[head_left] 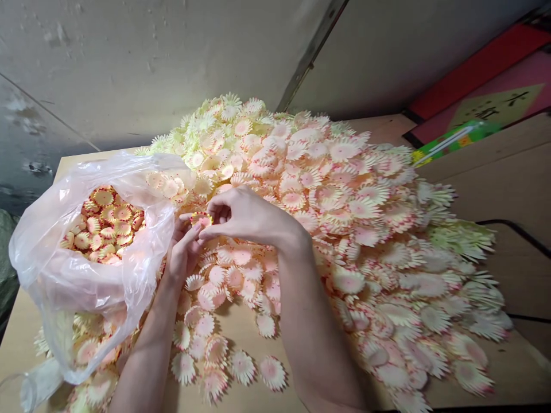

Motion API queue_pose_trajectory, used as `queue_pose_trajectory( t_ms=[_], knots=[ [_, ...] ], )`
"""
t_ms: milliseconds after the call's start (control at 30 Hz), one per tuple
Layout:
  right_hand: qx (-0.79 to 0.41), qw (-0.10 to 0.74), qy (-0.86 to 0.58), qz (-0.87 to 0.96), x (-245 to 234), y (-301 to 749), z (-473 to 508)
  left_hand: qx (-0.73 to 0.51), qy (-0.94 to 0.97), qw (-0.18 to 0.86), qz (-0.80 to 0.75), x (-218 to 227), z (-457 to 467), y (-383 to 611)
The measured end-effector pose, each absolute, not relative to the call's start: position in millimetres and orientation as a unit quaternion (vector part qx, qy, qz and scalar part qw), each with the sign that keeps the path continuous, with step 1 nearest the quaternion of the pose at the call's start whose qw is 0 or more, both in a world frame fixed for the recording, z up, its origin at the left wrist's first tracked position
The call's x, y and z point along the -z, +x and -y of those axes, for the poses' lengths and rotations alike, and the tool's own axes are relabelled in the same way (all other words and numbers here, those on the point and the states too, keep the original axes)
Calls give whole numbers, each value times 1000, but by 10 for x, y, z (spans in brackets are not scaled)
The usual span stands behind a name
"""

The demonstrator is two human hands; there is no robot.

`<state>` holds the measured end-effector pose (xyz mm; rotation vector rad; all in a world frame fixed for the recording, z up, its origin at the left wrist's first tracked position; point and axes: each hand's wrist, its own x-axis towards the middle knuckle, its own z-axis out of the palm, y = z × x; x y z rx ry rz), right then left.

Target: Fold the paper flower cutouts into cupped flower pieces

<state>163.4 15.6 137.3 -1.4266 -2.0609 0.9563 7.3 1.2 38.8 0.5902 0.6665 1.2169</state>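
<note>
My left hand (183, 249) and my right hand (243, 215) meet above a big heap of pale pink and cream paper flowers (344, 189) on a table. Both pinch one small yellow flower with a red edge (201, 218) between their fingertips. The fingers of both hands are curled closed around it. Just left of my hands stands an open clear plastic bag (64, 275) filled with several small yellow red-edged flowers (105, 221).
The wooden tabletop (245, 330) shows bare in front of the heap, with loose flowers scattered on it. A grey wall rises behind. At the right lie a red and pink board (486, 86), a green packet (451, 140) and a black cable (516, 229).
</note>
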Motion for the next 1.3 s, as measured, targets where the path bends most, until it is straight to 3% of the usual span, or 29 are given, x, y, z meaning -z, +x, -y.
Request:
queue_pose_trajectory(
  t_ms=[233,567,800,1033,1300],
  knots=[
    [-386,252,-489,741,-1394,1648,-141,-533,267,745,-300,-365,-36,53],
    [-590,252,-344,686,-1318,1690,-191,-439,287,807,-270,-431,4,17],
    [-457,272,-435,726,-1345,1868,-194,-480,287,793,-243,-415,10,19],
    [-454,236,-438,739,-1433,1861,-129,-480,365,748,-276,-328,13,49],
    [-372,292,-525,708,-1434,1831,-151,-528,381,703,-287,-251,-25,59]
  ],
)
